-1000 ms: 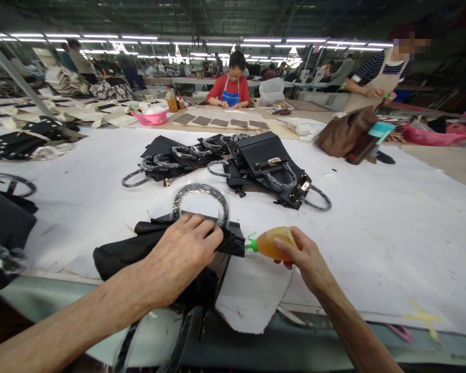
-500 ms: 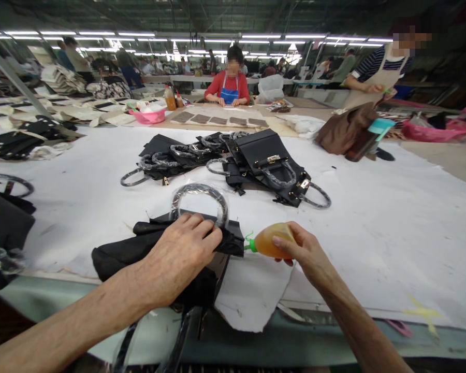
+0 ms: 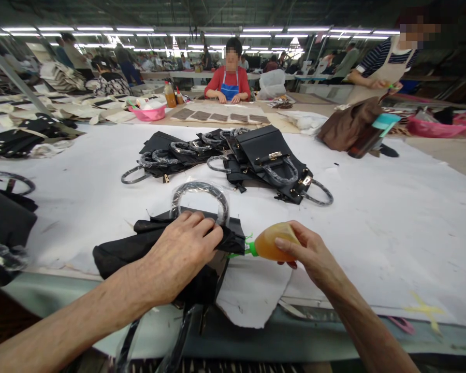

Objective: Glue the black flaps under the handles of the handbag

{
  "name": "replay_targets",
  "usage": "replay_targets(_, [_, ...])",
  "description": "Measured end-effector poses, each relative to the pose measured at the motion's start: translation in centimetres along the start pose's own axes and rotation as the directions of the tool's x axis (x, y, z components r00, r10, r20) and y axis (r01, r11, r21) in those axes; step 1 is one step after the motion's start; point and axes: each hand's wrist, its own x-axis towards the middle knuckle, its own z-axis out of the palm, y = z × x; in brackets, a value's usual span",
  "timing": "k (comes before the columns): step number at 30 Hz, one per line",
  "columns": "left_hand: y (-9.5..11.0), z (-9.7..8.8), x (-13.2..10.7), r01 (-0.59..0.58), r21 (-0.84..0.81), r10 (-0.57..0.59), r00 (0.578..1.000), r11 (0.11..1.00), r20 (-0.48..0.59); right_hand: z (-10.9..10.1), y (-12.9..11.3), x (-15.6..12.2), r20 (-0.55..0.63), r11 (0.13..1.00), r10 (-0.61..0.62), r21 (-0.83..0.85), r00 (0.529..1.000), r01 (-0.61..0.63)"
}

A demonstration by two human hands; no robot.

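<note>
Before me lies a black handbag, with a plastic-wrapped ring handle standing up at its far side. My left hand is closed over its bunched black cloth, fingers curled at the edge; the fingertips are partly hidden. My right hand is wrapped round a squeeze bottle of amber liquid, tipped on its side. Its green nozzle points left, along the bag's right edge. A second wrapped handle hangs over the table's near edge. A white sheet piece sticks out under the bag.
More black handbags lie piled beyond my hands, and another black bag is at the left. Farther off are a pink basin, a brown bag and a person in a red top. Another person in an apron stands right.
The bottle's nozzle has dipped slightly and reaches farther left, against the bag's right edge. My left hand keeps its hold on the bag.
</note>
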Motion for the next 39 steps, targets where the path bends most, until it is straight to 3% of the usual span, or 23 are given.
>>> replay_targets(39, [0.3,-0.1,0.4,0.008,0.018,-0.009,1.000,1.000,0.025,0.7,-0.9,-2.8,0.096,0.984,0.029,0.174,0.995,-0.045])
